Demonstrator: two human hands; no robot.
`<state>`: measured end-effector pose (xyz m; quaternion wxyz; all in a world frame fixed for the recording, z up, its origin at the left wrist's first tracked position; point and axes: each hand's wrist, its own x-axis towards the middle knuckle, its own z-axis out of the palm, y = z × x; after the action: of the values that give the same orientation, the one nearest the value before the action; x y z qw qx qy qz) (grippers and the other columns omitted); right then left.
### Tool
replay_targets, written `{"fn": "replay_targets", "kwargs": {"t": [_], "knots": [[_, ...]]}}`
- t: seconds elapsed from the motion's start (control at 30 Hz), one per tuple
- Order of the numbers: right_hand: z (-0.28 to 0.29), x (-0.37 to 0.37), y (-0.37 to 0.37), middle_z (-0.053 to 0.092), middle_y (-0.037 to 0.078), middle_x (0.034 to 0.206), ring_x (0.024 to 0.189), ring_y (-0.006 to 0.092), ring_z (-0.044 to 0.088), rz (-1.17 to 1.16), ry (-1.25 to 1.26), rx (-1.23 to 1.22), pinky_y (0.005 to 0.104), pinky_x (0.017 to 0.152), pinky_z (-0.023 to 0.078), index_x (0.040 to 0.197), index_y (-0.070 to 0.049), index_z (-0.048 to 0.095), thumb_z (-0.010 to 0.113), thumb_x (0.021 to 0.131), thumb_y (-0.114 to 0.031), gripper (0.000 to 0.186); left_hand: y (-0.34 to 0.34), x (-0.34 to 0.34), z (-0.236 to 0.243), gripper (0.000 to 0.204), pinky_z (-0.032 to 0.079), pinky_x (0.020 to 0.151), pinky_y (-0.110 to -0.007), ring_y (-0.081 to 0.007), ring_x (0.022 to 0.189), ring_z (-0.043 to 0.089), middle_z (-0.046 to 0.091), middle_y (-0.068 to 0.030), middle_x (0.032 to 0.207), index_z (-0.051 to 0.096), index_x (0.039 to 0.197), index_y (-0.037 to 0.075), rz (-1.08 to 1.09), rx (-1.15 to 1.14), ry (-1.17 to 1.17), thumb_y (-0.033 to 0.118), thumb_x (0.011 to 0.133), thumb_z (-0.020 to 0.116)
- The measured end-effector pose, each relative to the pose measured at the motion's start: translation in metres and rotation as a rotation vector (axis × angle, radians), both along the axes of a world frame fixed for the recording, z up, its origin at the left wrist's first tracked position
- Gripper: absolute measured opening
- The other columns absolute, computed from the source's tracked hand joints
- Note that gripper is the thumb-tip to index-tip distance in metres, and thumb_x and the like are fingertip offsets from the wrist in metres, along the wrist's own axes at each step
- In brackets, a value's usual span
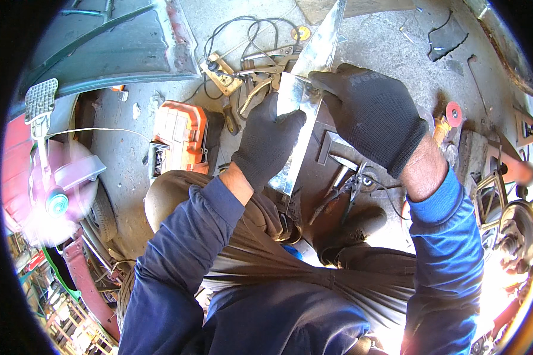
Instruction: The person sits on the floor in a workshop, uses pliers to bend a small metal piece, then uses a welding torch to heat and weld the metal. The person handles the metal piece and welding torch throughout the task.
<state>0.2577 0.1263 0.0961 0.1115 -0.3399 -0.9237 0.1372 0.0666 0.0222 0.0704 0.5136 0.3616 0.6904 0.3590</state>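
A long, shiny strip of sheet metal (287, 167) rises from near my knees to a pointed far end. My left hand (266, 142) wears a dark knit glove and is closed on the strip's left side, its thumb across the face. My right hand (370, 115), gloved the same way, grips the right edge higher up with thumb and fingers. Under and beside the strip is a dark plate (321, 216) with a hammer (341, 176) and plier-like tools (352, 183) on it.
An orange toolbox (180, 127) stands left, beside cables, locking pliers (257, 94) and a screwdriver (230, 118). A green body panel (118, 41) lies upper left; a fan (57, 204) runs at far left. An angle grinder (441, 127) lies right, near metal parts (509, 236).
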Motion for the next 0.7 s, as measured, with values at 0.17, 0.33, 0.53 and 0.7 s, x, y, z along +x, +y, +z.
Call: {"fn": "replay_targets", "kwargs": {"t": [0.17, 0.33, 0.53, 0.7], "knots": [[0.012, -0.002, -0.002, 0.077, 0.018, 0.090, 0.082, 0.0378, 0.077, 0.046, -0.001, 0.065, 0.0471, 0.074, 0.063, 0.130, -0.011, 0.078, 0.067, 0.101, -0.018, 0.032, 0.000, 0.000, -0.002, 0.009, 0.044, 0.047, -0.025, -0.0058, 0.052, 0.055, 0.063, 0.0005, 0.072, 0.067, 0.109, 0.004, -0.016, 0.033, 0.019, 0.012, 0.105, 0.069], [0.015, -0.003, -0.003, 0.078, 0.017, 0.095, 0.085, 0.0356, 0.077, 0.028, -0.092, 0.063, 0.0471, 0.076, 0.063, 0.130, -0.012, 0.078, 0.068, 0.099, -0.016, 0.032, -0.001, -0.001, -0.003, 0.008, 0.044, 0.048, -0.025, -0.0058, 0.053, 0.055, 0.064, 0.0006, 0.073, 0.067, 0.108, 0.004, -0.026, 0.049, 0.031, 0.011, 0.105, 0.068], [0.026, -0.002, -0.007, 0.079, 0.016, 0.097, 0.088, 0.0339, 0.078, 0.069, -0.110, 0.119, 0.0449, 0.076, 0.063, 0.124, -0.012, 0.080, 0.070, 0.092, -0.011, 0.033, -0.002, -0.002, -0.007, 0.009, 0.045, 0.049, -0.025, -0.0061, 0.055, 0.056, 0.064, 0.0004, 0.073, 0.067, 0.108, 0.004, -0.033, 0.084, 0.039, 0.012, 0.105, 0.068], [0.047, -0.008, -0.008, 0.079, 0.016, 0.091, 0.086, 0.0346, 0.079, 0.088, -0.211, 0.146, 0.0450, 0.078, 0.064, 0.106, -0.008, 0.082, 0.070, 0.089, -0.011, 0.021, -0.001, 0.000, -0.004, 0.010, 0.046, 0.050, -0.026, -0.0069, 0.055, 0.057, 0.065, -0.0003, 0.073, 0.068, 0.107, 0.003, -0.020, 0.091, 0.013, 0.013, 0.105, 0.068]]}}
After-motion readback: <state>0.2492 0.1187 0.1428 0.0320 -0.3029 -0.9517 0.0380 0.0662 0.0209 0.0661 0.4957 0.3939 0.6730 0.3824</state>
